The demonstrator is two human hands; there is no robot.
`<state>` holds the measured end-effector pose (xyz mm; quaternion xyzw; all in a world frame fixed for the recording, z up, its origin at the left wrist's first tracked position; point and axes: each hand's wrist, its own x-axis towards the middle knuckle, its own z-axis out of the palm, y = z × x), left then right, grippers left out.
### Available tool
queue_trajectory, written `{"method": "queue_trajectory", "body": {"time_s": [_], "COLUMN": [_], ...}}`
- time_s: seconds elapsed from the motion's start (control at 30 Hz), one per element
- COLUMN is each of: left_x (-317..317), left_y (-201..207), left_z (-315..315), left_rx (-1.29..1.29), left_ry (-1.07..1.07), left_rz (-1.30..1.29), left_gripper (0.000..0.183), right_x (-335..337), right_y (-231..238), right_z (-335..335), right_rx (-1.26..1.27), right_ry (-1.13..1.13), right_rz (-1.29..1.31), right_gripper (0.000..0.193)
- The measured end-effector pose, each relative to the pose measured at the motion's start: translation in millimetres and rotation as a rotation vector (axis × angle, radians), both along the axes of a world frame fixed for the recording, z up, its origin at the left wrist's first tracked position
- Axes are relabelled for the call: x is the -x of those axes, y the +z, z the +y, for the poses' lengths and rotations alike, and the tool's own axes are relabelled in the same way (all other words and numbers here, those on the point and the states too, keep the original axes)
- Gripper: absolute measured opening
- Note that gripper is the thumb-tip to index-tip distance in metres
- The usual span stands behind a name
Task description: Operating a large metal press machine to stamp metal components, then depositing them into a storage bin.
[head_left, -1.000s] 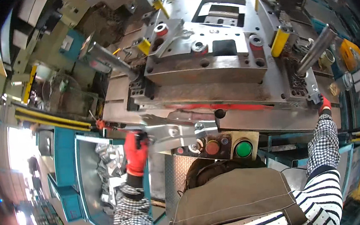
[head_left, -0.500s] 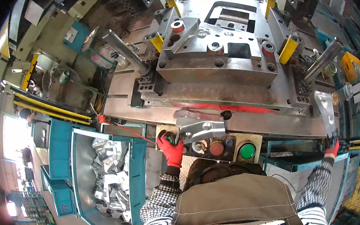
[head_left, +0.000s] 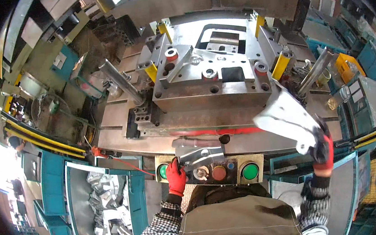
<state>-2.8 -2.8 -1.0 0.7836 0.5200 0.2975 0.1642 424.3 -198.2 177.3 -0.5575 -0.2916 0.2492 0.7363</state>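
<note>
My left hand point(head_left: 176, 178), in a red glove, is closed on the left end of a bent, grey sheet-metal part point(head_left: 203, 156). That part lies over the upper edge of the control box, in front of the die. On the right, my right hand point(head_left: 322, 152), in a red and black glove, grips the lower right end of a flat, pale sheet-metal blank point(head_left: 285, 119). The blank is tilted in the air, its far end near the front right of the steel die point(head_left: 213, 99). A shaped metal plate point(head_left: 237, 63) sits on top of the die.
The control box point(head_left: 260, 161) carries a green button point(head_left: 250, 172) and a red button point(head_left: 219, 173). Steel guide posts point(head_left: 121, 83) and yellow posts point(head_left: 280, 65) stand around the die. A teal bin point(head_left: 75, 210) of metal parts is at left.
My right hand has swung the blank up and inward from the far right toward the die. The left hand stays on the bent part. The whole view has shifted slightly.
</note>
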Motion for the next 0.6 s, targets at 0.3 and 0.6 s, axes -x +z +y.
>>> {"method": "queue_trajectory", "body": {"time_s": [0.3,0.6], "left_x": [9,11], "left_y": [-11,-10], "left_z": [-1,1], "left_rx": [0.061,-0.058], "left_ry": [-0.003,-0.033], "left_rz": [-0.08,-0.106], "left_gripper": [0.049,0.049], "right_x": [-33,-35], "right_y": [43,65], "right_z": [274,374], "right_rx": [-0.012,1.039], "right_ry": [0.451,0.36], "right_rz": [0.121,-1.302], "right_gripper": [0.016,0.067]}}
